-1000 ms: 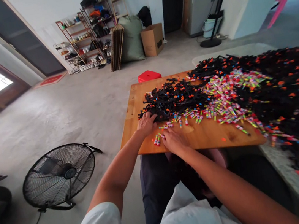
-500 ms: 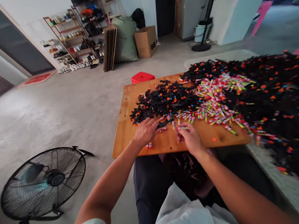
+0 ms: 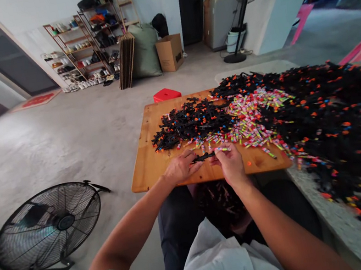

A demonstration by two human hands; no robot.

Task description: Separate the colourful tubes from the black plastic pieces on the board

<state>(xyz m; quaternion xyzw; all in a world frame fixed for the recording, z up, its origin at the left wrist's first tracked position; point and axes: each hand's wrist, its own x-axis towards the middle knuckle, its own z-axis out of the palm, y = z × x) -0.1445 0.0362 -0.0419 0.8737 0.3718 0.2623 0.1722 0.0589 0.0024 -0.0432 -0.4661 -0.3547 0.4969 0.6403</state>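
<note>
My left hand [image 3: 179, 167] is closed on one end of a slim black plastic toy gun [image 3: 204, 156], held level just above the near part of the wooden board [image 3: 152, 172]. In my right hand [image 3: 232, 164], a small bright-labelled tube [image 3: 224, 148] is pinched between thumb and fingers, by the toy's other end. Whether the tube touches the toy is too small to tell. Beyond my hands lies a heap of black toy guns [image 3: 192, 121] with orange and blue bits. To its right is a pile of pink, white and yellow tubes [image 3: 250, 115].
A far larger heap of black toys [image 3: 330, 113] covers the stone-like surface [image 3: 342, 218] to the right. An orange disc [image 3: 249, 163] lies near the board's front edge. Past the board stands a red stool [image 3: 167, 94]; a black floor fan [image 3: 50, 227] is at left.
My left hand has picked up the black toy gun from the board and brought it rightward, nearer me. The tube in my right hand now meets the toy's end closely. The view has shifted slightly.
</note>
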